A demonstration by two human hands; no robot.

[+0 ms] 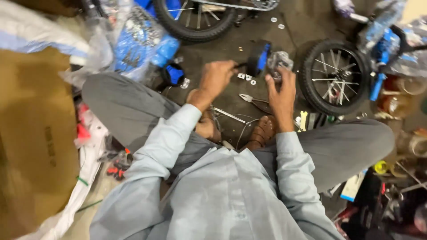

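**Head view: training wheel and hardware bag in hand**

Head camera looks down on a seated person. Beyond the right fingers lies a small black spoked bicycle wheel (334, 76). The left hand (216, 78) is closed around the stem of a blue-and-black plastic training wheel (259, 57), just past its fingertips. The right hand (281, 91) pinches a clear plastic bag (279, 60); its contents are unclear. Silver pliers (254, 102) and loose washers (247, 79) lie between the hands.

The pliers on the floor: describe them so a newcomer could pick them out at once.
Start at the spoked wheel standing right of the seated person's hands. Move left past the right hand to the dark floor between both hands. The pliers lie there flat, jaws pointing left, the only long-handled metal tool among small washers.
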